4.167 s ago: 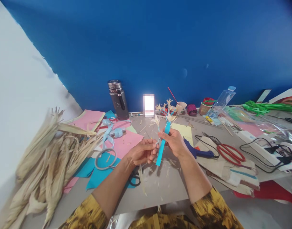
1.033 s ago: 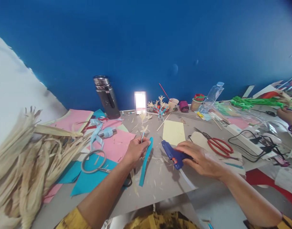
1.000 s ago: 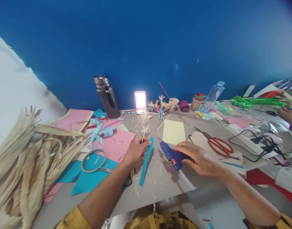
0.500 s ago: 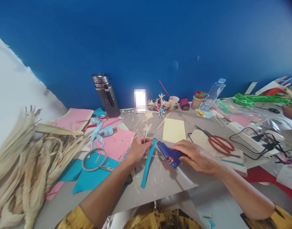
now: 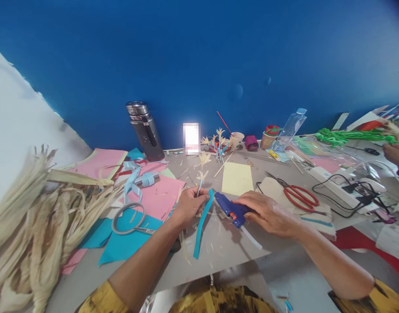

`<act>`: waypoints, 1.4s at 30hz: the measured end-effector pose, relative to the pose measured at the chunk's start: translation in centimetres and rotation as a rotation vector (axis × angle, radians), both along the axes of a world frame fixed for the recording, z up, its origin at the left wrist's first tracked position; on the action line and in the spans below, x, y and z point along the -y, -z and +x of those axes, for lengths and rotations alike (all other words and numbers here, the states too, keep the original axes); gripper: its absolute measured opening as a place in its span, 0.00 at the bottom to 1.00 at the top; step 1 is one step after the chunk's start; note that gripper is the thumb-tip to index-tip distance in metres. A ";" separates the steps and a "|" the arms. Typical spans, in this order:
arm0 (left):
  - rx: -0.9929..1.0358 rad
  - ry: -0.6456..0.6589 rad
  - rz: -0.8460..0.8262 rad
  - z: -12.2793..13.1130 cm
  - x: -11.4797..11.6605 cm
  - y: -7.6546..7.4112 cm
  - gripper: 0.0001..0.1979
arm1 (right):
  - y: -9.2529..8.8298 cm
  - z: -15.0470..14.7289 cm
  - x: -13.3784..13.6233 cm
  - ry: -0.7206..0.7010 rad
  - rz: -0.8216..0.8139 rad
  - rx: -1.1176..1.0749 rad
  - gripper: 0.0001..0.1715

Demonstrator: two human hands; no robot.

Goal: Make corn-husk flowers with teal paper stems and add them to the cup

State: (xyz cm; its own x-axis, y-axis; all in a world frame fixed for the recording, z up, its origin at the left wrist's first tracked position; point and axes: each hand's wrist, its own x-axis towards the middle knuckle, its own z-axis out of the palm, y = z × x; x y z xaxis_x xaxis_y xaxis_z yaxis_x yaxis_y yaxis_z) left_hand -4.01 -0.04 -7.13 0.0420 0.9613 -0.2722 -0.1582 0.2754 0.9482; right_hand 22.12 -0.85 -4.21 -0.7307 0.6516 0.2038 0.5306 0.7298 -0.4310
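Note:
My left hand [image 5: 188,205] is closed round a thin stem with small straw-coloured husk flowers [image 5: 202,167] at its top. A teal paper strip [image 5: 202,224] hangs from the same grip down to the table. My right hand [image 5: 267,213] is wrapped round the handle of a blue glue gun [image 5: 230,208], whose nozzle points at the top of the strip, right beside my left fingers. A clear glue stick [image 5: 251,238] juts from the gun's back end.
Dried corn husks [image 5: 33,226] are heaped at the left. Pink and teal paper sheets [image 5: 154,195], a tape ring [image 5: 128,217], a yellow sheet [image 5: 237,178], red scissors [image 5: 302,195], a dark flask [image 5: 145,130], cups, a bottle and cables crowd the table. Another person's hand [image 5: 395,153] shows at the far right.
My right hand let go of the strip, reached right for the glue gun and has brought its nozzle over to the strip held in my left hand.

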 end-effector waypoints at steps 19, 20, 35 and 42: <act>0.172 -0.022 -0.017 -0.4 0.1 -0.8 0.18 | 2.3 3.6 -3.6 0.385 0.166 0.292 0.22; 0.182 -0.032 -0.011 -0.5 0.1 -0.9 0.18 | 2.4 3.4 -3.4 0.388 0.180 0.268 0.23; 0.124 -0.102 0.148 0.0 0.9 -1.2 0.13 | 2.5 -13.2 -0.2 0.622 -0.610 -1.046 0.18; 0.271 -0.119 0.150 -0.2 0.8 -1.1 0.19 | 1.6 -11.3 -1.9 0.703 -0.602 -1.124 0.22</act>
